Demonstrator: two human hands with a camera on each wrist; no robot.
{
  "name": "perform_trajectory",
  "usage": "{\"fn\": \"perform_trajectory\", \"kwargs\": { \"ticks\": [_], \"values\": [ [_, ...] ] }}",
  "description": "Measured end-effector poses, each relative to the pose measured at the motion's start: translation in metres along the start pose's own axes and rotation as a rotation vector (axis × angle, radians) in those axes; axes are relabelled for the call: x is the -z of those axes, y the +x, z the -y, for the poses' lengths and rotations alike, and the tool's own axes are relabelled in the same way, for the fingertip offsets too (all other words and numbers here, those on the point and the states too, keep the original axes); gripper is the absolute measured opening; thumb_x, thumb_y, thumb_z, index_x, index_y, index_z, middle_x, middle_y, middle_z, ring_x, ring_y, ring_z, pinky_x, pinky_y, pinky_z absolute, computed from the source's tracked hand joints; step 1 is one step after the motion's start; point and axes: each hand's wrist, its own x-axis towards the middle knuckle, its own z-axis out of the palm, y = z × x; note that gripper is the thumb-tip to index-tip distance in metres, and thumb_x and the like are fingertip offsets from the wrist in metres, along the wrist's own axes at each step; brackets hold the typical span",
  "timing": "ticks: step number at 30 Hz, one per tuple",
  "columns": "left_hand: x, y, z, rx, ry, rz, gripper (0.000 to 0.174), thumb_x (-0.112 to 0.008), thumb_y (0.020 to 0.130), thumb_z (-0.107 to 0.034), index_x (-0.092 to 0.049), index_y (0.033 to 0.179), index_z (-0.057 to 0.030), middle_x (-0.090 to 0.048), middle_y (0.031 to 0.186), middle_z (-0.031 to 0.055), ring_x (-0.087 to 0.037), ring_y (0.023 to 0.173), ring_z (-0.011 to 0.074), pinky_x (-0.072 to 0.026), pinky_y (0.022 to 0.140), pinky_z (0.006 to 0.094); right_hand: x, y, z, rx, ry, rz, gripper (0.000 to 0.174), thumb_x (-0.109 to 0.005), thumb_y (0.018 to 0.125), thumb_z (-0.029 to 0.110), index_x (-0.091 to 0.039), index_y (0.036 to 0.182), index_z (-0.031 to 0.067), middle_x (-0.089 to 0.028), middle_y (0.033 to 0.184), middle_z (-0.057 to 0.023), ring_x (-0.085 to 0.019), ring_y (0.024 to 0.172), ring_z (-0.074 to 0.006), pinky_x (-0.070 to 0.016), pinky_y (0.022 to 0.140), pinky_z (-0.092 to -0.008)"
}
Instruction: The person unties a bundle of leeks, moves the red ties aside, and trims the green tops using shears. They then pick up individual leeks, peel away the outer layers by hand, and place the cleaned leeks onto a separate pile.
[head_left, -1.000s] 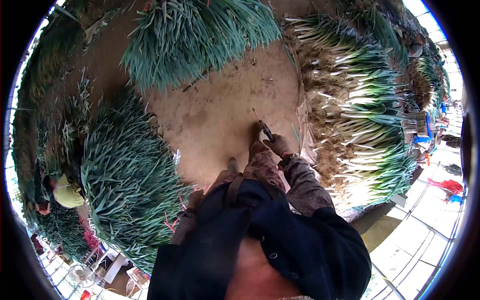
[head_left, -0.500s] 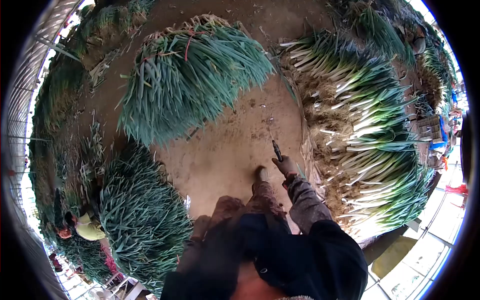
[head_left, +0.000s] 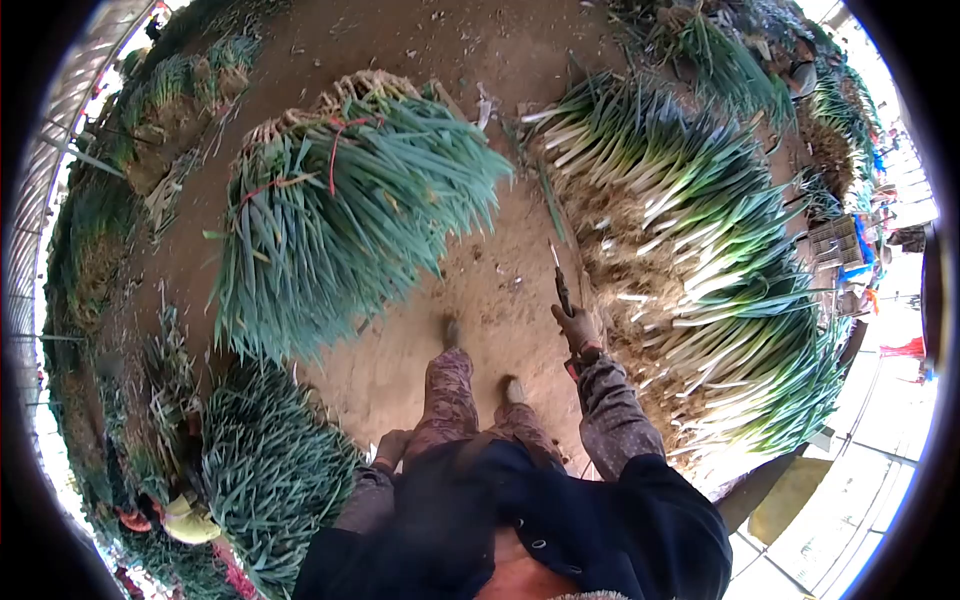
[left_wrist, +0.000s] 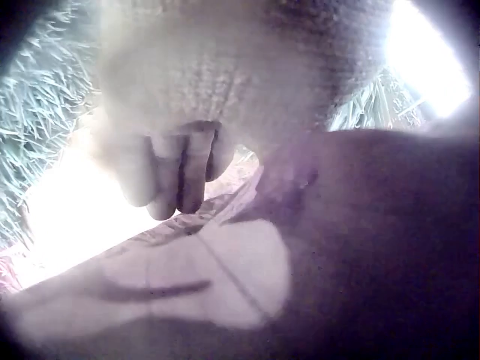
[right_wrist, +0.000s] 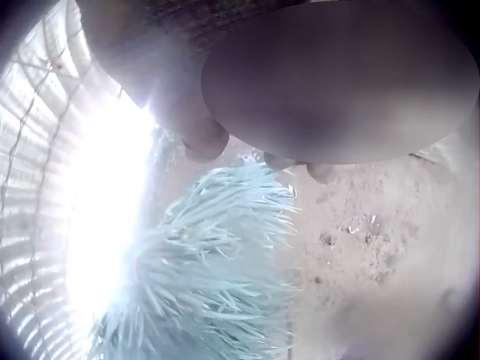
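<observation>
In the head view my right hand point(head_left: 580, 328) grips the dark handle of a slim tool point(head_left: 562, 288), its narrow tip pointing forward over the bare ground. Beside my left thigh hangs my left hand point(head_left: 393, 446), with nothing visible in it. Its fingers point(left_wrist: 171, 172) are loosely bent and point down in the left wrist view. A blurred patch covers much of the right wrist view, hiding the tool, and only a few fingertips point(right_wrist: 206, 142) show there.
A tied heap of green leafy stalks point(head_left: 340, 210) lies ahead on the left, with another heap point(head_left: 275, 465) nearer. Along the right runs a long row of white-stemmed stalks point(head_left: 710, 270). A person in a yellow top point(head_left: 190, 520) is at the lower left.
The wearer has stepped forward; the left foot now shows ahead of the right. The tied heap appears closer. My right hand still holds the tool, and my left hand shows more clearly beside the thigh.
</observation>
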Motion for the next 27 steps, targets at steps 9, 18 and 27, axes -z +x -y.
{"fn": "perform_trajectory", "kwargs": {
  "ticks": [9,18,27],
  "values": [
    [0.121,0.125,0.009,0.264,-0.617,-0.073,0.019,-0.056,0.087,-0.024,-0.066,0.082,-0.0085,-0.067,0.079,0.0118,-0.067,0.076,0.0286,-0.0534,0.07,0.0404,-0.007,0.007,0.075,-0.038,0.048,-0.009,0.061,-0.066,0.087,0.058,-0.069,0.093,-0.0029,-0.067,0.077,-0.0067,-0.064,0.066,-0.0192,-0.048,0.063,-0.0344],
    [0.179,0.135,0.036,0.537,-1.11,0.053,0.019,-0.059,0.094,-0.026,-0.062,0.091,-0.0074,-0.061,0.075,0.0048,-0.06,0.064,0.0173,-0.0475,0.056,0.0314,-0.032,0.026,0.09,-0.261,0.223,-0.161,0.047,-0.073,0.086,0.046,-0.067,0.089,-0.0006,-0.063,0.071,-0.0049,-0.06,0.056,-0.0173,-0.0486,0.052,-0.0319],
    [0.177,0.122,0.076,0.678,-1.235,0.173,0.022,-0.063,0.092,-0.031,-0.058,0.096,-0.0107,-0.056,0.075,0.0,-0.054,0.064,0.0122,-0.0427,0.055,0.0295,-0.026,0.047,0.109,-0.28,-0.028,-0.143,0.044,-0.071,0.09,0.041,-0.066,0.096,-0.0021,-0.06,0.07,-0.0035,-0.058,0.057,-0.0157,-0.0501,0.052,-0.0307]
  ]
}}
